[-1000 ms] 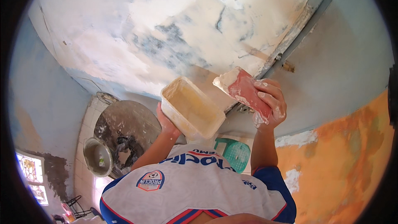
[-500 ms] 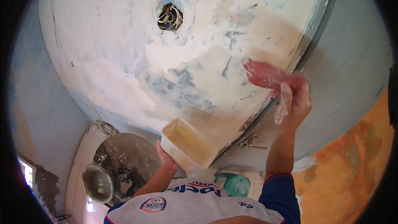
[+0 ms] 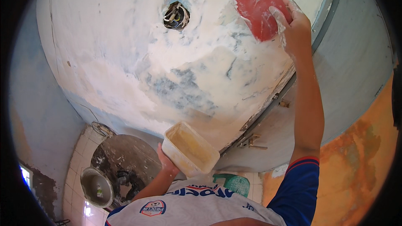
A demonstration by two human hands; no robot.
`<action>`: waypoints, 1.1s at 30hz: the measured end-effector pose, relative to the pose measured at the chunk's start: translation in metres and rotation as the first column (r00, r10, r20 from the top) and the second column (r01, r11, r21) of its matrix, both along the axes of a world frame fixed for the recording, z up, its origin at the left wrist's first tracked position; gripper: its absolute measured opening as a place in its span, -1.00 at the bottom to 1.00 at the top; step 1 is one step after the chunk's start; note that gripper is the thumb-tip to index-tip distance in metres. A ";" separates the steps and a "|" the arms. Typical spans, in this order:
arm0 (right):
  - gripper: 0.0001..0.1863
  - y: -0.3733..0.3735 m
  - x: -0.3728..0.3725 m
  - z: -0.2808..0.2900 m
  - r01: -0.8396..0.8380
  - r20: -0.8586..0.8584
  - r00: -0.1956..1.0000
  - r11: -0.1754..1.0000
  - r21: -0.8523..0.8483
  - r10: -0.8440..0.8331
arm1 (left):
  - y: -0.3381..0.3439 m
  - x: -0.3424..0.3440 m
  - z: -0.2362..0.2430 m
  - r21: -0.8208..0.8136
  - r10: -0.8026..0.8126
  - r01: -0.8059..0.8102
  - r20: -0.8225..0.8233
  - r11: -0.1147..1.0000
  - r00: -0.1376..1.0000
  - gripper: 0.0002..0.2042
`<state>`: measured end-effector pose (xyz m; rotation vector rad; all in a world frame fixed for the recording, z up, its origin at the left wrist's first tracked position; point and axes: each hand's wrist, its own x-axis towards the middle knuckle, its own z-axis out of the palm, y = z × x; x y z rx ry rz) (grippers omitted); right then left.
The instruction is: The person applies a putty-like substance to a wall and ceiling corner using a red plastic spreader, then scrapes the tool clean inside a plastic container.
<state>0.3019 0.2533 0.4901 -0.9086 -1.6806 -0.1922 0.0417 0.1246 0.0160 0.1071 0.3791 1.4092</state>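
Note:
My right hand [image 3: 293, 27] grips a flat red putty spreader [image 3: 261, 10], its far edge against the upper right of the patchy white wall [image 3: 121, 46]. White paste smears the spreader and my fingers and thumb. Low in front of my chest, my left hand [image 3: 167, 161] holds a rectangular off-white plastic tub [image 3: 192, 148] by its left side. The tub is tilted, and a yellowish-white layer coats its inside. Most of my left fingers are hidden beneath it. Grey-blue patches [image 3: 180, 88] show through the wall's coating above the tub.
A round hole with loose wires [image 3: 176, 16] opens in the wall. Right of the wall runs a grey frame edge, then a grey door with a handle [image 3: 255, 143]. Lower left are a dark round tabletop [image 3: 138, 152] and a bucket [image 3: 97, 186]. A green stool [image 3: 235, 184] stands below.
My right hand has moved up the wall with the red spreader, from beside the door frame, and the arm is more stretched. My left hand and the tub stay nearly in place.

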 end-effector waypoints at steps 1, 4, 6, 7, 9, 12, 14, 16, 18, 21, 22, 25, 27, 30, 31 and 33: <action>-0.68 0.004 0.002 0.004 0.016 -0.013 1.000 0.999 0.031 -0.016 | 0.001 -0.001 -0.002 0.002 -0.001 0.001 0.004 1.000 1.000 -0.25; -0.66 0.013 0.009 0.013 -0.108 -0.125 0.984 0.979 0.173 0.130 | 0.001 -0.004 -0.003 -0.006 0.027 -0.027 0.002 1.000 1.000 -0.24; -0.67 0.013 0.010 0.011 -0.163 -0.151 0.971 0.975 0.153 0.187 | 0.001 -0.006 -0.001 -0.018 0.037 -0.037 0.007 0.999 0.999 -0.24; -0.68 0.012 0.009 0.008 -0.151 -0.135 0.978 0.986 0.074 0.160 | 0.002 -0.007 -0.001 -0.023 0.041 -0.041 0.009 0.999 0.999 -0.24; -0.70 0.010 -0.004 0.002 -0.089 -0.024 0.996 0.996 -0.010 0.088 | 0.002 -0.009 -0.004 -0.025 0.041 -0.041 -0.001 0.999 0.999 -0.24; -0.66 0.009 0.004 0.010 -0.082 -0.133 0.986 0.987 0.139 0.101 | 0.004 -0.009 -0.008 -0.021 0.025 -0.024 0.018 0.999 1.000 -0.25; -0.61 0.012 0.008 0.013 -0.206 -0.249 0.933 0.953 0.221 0.259 | 0.004 -0.008 -0.009 -0.017 0.018 -0.017 0.028 1.000 0.999 -0.25; -0.64 0.016 0.011 0.011 -0.104 -0.015 0.994 0.988 0.110 0.106 | 0.005 -0.007 -0.009 -0.013 0.019 -0.019 0.024 1.000 1.000 -0.24; -0.65 0.007 0.007 0.011 0.001 0.022 1.000 1.000 0.002 -0.001 | 0.005 -0.006 -0.006 -0.007 0.016 -0.015 0.019 1.000 1.000 -0.24; -0.65 0.001 -0.003 0.016 0.157 -0.101 0.985 0.972 0.172 -0.141 | 0.004 -0.005 -0.001 0.004 0.037 -0.037 0.008 0.999 0.999 -0.22; -0.64 0.004 -0.003 0.015 0.062 -0.116 0.992 0.982 0.177 -0.042 | 0.004 -0.005 -0.001 0.008 0.050 -0.050 0.003 0.999 0.999 -0.22; -0.58 0.013 0.012 0.013 -0.051 0.034 0.998 0.984 0.173 0.046 | 0.006 -0.002 -0.003 0.003 0.025 -0.025 0.029 1.000 0.999 -0.22; -0.57 0.006 0.001 0.008 0.089 0.145 0.983 0.981 0.171 -0.115 | 0.006 -0.004 -0.005 -0.009 0.031 -0.030 0.026 0.999 0.999 -0.21; -0.59 0.005 0.001 0.020 0.241 -0.036 0.968 0.884 0.401 -0.248 | 0.007 -0.006 -0.009 -0.019 0.036 -0.036 0.022 0.999 0.999 -0.21; -0.59 0.007 0.007 0.022 0.179 -0.051 0.984 0.910 0.374 -0.172 | 0.007 -0.006 -0.010 -0.020 0.038 -0.038 0.020 0.999 0.999 -0.21; -0.59 0.006 0.009 0.024 0.049 -0.083 0.996 0.946 0.321 -0.023 | 0.007 -0.005 -0.009 -0.019 0.049 -0.049 0.027 0.999 0.998 -0.21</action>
